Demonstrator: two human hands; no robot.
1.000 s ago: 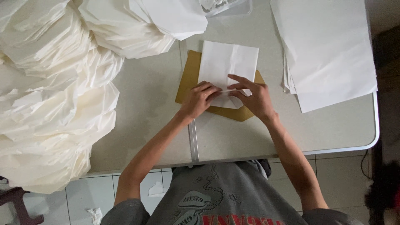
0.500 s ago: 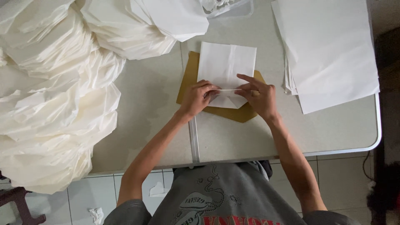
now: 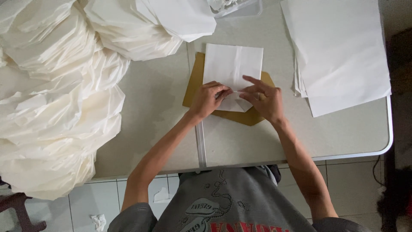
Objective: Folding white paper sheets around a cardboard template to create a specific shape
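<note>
A: Both hands sit on the same sheet. The left hand has its fingers curled down onto the near edge of the white paper; the right hand lies flatter, fingers spread, pinning the paper just beside it. Neither is closed around anything: they press rather than grip.

B: And where's the paper?

A: On a tan card in the middle of the table, straight in front of the person. A faint crease runs up its middle, and its near corners look turned in towards a point under the fingers.

B: So how far along would you say it is?

A: Partway, I'd judge. The top half lies flat and squared; the bottom end is the part being worked, and it isn't pressed down flat.

B: And the rest?

A: A flat stack of sheets lies to the right. A big heap of puffy white paper pieces fills the left side, which looks like finished work.
</note>
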